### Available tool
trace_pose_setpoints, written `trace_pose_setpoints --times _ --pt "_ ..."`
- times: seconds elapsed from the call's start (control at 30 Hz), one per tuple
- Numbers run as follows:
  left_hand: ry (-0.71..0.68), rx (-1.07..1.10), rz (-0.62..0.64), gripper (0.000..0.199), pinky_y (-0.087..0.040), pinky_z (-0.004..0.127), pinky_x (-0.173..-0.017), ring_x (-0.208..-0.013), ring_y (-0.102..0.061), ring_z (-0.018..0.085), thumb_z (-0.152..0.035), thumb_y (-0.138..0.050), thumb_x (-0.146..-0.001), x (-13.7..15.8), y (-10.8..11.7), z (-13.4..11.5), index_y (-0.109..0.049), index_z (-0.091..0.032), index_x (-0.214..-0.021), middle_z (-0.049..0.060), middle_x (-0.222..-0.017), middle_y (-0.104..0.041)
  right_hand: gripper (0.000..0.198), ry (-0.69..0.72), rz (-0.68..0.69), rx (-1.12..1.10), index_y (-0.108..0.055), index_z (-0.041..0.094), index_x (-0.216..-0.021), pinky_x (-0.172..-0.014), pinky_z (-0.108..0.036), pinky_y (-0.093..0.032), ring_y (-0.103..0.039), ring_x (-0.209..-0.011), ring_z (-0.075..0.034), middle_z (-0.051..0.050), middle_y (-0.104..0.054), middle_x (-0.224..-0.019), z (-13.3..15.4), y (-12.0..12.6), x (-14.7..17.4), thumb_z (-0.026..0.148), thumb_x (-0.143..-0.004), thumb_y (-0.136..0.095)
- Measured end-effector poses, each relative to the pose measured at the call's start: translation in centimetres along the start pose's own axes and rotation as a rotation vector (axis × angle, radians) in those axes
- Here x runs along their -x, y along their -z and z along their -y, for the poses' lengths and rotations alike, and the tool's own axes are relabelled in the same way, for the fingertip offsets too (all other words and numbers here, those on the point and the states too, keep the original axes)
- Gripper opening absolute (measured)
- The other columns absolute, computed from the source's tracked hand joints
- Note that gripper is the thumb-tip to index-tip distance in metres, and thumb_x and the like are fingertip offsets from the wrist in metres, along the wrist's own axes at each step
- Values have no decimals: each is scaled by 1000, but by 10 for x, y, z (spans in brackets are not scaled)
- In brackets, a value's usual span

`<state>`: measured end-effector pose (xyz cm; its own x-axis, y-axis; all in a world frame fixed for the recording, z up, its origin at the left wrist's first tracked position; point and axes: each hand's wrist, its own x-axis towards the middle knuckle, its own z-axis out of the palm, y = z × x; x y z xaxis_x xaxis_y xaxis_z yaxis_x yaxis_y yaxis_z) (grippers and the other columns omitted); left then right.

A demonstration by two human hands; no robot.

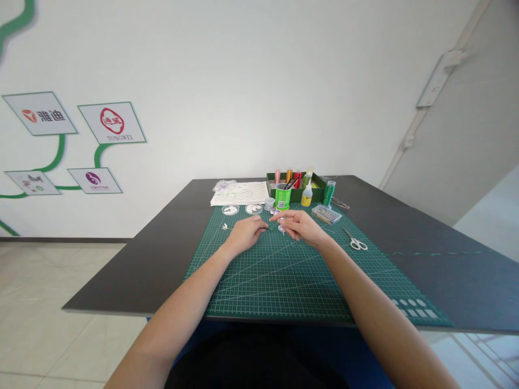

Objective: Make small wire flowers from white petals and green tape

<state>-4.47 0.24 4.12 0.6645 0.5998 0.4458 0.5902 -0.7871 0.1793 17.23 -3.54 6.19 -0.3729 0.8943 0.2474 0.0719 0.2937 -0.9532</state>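
Observation:
Over the cutting mat, my left hand (246,233) is closed in a pinch on a thin stem. A small white flower (225,227) shows past that hand on its left, and a short green tip pokes out past the fingertips on the right. My right hand (297,225) is level with it, a short gap away. Its index finger reaches toward the left hand and the other fingers are curled together. Whatever lies in those fingers, if anything, is too small to make out. A pale purple piece (281,229) appears by the right fingertips; I cannot tell whether they touch it.
On the green cutting mat (275,286) stand two shallow dishes (230,210), a green can (283,198) of tools, a glue bottle (307,194), a clear case (326,214) and white-handled scissors (358,245). Behind are a box (320,193) with thread spools and white sheets (243,193).

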Motion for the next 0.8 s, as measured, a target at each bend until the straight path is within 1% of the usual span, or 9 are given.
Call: trace_pose_setpoints --times 0.2,0.4,0.8 --pt "-44 -3 0 23 -48 26 -77 -90 -63 16 -19 -51 -93 0 -1 -2 -70 -23 -105 2 -97 -67 39 36 -26 -72 -67 10 -113 -40 -21 -22 -30 -34 -5 10 -42 -38 -4 5 -1 37 -86 -64" --pt "-56 -16 3 24 -49 26 -77 -91 -64 16 -20 -49 -95 0 0 -5 -70 -24 -106 2 -99 -67 40 51 -40 -70 -67 9 -114 -41 -22 -18 -27 -34 -5 10 -39 -37 -7 8 -1 38 -86 -64" --pt "-54 -7 4 24 -49 25 -77 -91 -64 16 -20 -49 -95 0 0 -6 -69 -24 -106 1 -101 -67 45 33 -44 -52 -66 8 -116 -41 -22 -17 -25 -35 -6 10 -37 -37 -5 8 -1 40 -85 -64"
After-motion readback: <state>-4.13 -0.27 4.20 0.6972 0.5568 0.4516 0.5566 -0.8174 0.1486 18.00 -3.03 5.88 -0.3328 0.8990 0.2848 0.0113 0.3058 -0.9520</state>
